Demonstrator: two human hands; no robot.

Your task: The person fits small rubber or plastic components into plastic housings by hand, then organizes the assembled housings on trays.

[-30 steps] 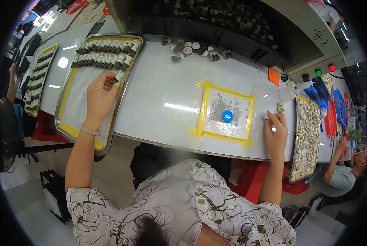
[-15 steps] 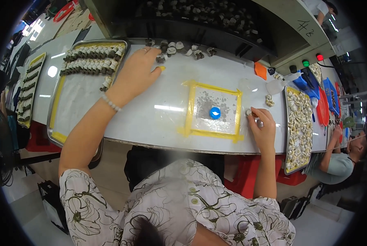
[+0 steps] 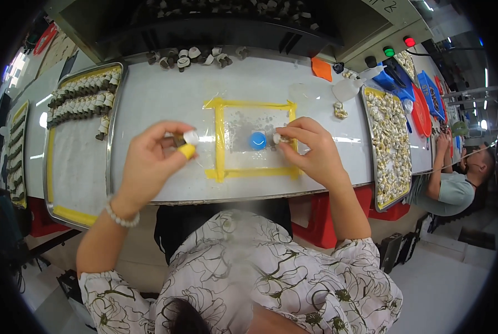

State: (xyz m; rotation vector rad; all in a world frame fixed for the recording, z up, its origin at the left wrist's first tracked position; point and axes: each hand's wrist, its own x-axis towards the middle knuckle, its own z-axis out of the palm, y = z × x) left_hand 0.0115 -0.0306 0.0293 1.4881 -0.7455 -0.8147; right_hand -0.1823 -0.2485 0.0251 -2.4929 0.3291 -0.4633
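One white-and-dark piece (image 3: 191, 137) is clamped in the fingers of the left hand (image 3: 153, 157), near the yellow tape frame (image 3: 220, 142); one white piece (image 3: 277, 138) is pinched by the right hand (image 3: 314, 148), beside the blue cap (image 3: 258, 141). A slack grip could drop either; a brushing finger could knock the cap.

Ok so we've got a bright blue cap (image 3: 258, 141), yellow tape (image 3: 219, 139), a yellow thumb cover (image 3: 187, 151), a white-ended piece (image 3: 191, 137), an orange scrap (image 3: 322, 69), red lamp (image 3: 409, 42), green lamp (image 3: 389, 52), whitish tabletop (image 3: 154, 92), plus our white shirt (image 3: 243, 250) with dark olive line-drawn flowers.
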